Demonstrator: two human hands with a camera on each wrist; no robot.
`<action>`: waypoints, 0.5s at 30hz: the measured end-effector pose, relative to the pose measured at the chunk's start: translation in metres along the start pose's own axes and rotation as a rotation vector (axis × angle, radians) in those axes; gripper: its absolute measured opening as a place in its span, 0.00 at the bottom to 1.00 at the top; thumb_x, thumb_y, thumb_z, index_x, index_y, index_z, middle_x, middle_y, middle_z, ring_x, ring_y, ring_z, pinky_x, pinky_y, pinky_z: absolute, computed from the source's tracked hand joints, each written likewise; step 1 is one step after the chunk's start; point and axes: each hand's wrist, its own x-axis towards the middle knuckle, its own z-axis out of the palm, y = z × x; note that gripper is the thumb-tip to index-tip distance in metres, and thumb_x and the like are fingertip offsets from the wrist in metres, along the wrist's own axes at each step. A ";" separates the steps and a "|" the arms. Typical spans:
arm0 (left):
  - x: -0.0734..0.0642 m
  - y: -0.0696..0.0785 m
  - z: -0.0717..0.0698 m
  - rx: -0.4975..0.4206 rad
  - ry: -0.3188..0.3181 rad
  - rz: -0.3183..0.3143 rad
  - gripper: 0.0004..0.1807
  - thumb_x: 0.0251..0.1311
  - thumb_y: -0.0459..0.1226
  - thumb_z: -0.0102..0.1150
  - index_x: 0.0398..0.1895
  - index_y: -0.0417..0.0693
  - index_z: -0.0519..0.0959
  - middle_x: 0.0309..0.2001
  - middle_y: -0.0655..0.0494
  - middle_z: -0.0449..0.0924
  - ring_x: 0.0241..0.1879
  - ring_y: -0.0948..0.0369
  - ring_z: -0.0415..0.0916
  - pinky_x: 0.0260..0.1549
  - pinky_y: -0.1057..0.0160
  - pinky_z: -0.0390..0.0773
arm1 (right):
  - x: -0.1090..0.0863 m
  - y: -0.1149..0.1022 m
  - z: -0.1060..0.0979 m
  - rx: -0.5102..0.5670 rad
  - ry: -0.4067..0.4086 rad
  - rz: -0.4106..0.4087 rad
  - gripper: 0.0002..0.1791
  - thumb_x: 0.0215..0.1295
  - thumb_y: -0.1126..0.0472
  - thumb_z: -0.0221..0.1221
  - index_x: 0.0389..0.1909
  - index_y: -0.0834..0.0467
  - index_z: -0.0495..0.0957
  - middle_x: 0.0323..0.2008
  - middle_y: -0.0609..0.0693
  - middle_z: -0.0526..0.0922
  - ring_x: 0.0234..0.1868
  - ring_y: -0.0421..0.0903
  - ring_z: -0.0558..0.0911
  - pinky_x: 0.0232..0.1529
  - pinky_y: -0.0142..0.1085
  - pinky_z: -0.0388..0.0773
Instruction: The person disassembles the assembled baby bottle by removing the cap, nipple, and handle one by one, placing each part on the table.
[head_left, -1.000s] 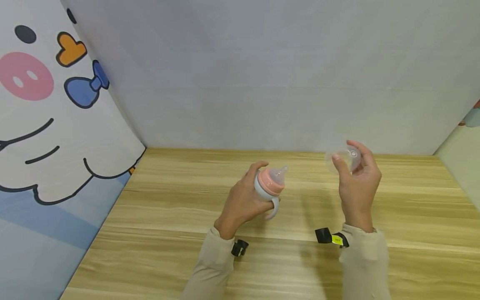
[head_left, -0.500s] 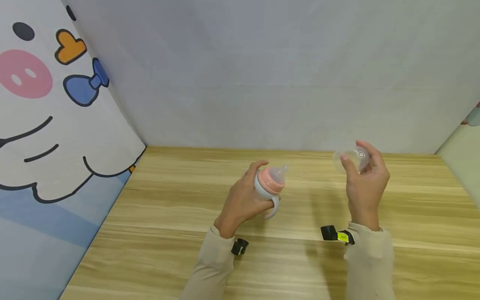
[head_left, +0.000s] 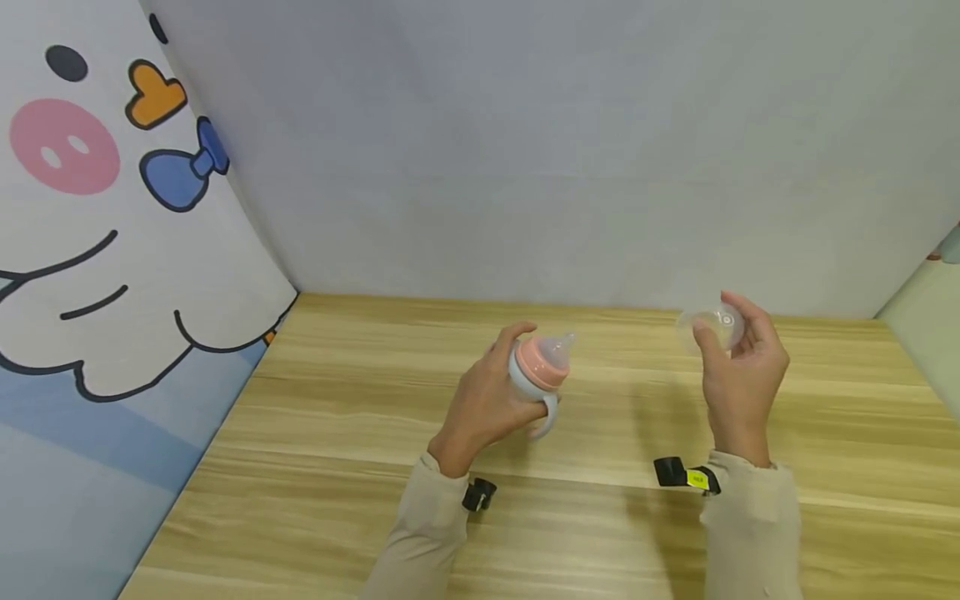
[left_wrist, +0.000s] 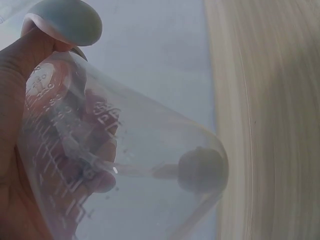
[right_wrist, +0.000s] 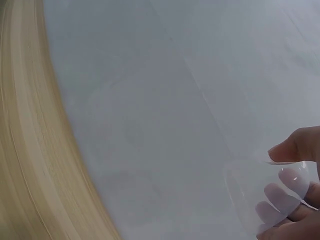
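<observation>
My left hand (head_left: 491, 396) grips a baby bottle (head_left: 542, 363) with a pink collar, a clear teat and pale handles, tilted so the teat points up and to the right. In the left wrist view the bottle's clear body (left_wrist: 150, 135) shows raised measuring marks, a straw and a grey weight inside; fingers show through its wall. Off to the right, my right hand (head_left: 742, 379) holds a clear dome-shaped bottle cap (head_left: 708, 327) between thumb and fingers, apart from the bottle. The cap (right_wrist: 250, 192) has its wide rim turned away from the palm in the right wrist view.
A wood-grain table (head_left: 360, 533) lies under both hands. Behind it rises a plain grey-white wall covering (head_left: 562, 167); at the left stands a panel with cartoon print (head_left: 172, 275). Each wrist wears a black camera strap (head_left: 670, 472).
My right hand has shifted rightward and slightly nearer with the cap, away from the bottle. The left hand and the bottle have stayed nearly still; the head view has turned slightly.
</observation>
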 end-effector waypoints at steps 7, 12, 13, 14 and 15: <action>0.002 -0.001 0.001 0.017 0.008 0.021 0.51 0.39 0.37 0.74 0.72 0.61 0.62 0.48 0.50 0.80 0.39 0.56 0.77 0.35 0.57 0.78 | 0.009 0.007 -0.008 0.021 0.013 0.036 0.25 0.59 0.77 0.61 0.58 0.60 0.80 0.58 0.49 0.79 0.64 0.45 0.77 0.61 0.24 0.73; 0.004 -0.002 0.002 0.023 0.010 0.021 0.51 0.39 0.38 0.74 0.72 0.61 0.62 0.49 0.50 0.80 0.39 0.56 0.78 0.35 0.57 0.78 | 0.011 0.010 -0.009 0.042 0.005 0.072 0.25 0.59 0.77 0.61 0.57 0.59 0.80 0.58 0.48 0.79 0.65 0.46 0.76 0.61 0.23 0.73; 0.004 -0.002 0.003 0.021 0.008 0.019 0.51 0.40 0.38 0.74 0.73 0.61 0.62 0.49 0.50 0.80 0.39 0.56 0.78 0.36 0.57 0.78 | 0.011 0.010 -0.009 0.040 0.001 0.076 0.25 0.59 0.77 0.61 0.57 0.59 0.80 0.58 0.48 0.78 0.66 0.46 0.75 0.61 0.23 0.72; 0.004 -0.002 0.003 0.023 0.005 0.016 0.51 0.40 0.38 0.74 0.73 0.61 0.62 0.49 0.50 0.80 0.39 0.56 0.78 0.35 0.57 0.78 | 0.011 0.011 -0.010 0.040 -0.002 0.081 0.25 0.59 0.77 0.61 0.57 0.59 0.80 0.58 0.48 0.78 0.66 0.47 0.75 0.61 0.23 0.72; 0.004 -0.002 0.004 0.023 0.003 0.013 0.52 0.40 0.38 0.74 0.73 0.61 0.62 0.49 0.50 0.80 0.39 0.56 0.78 0.35 0.57 0.78 | 0.011 0.012 -0.010 0.038 -0.005 0.084 0.25 0.59 0.77 0.61 0.57 0.59 0.80 0.58 0.48 0.78 0.66 0.47 0.75 0.62 0.23 0.72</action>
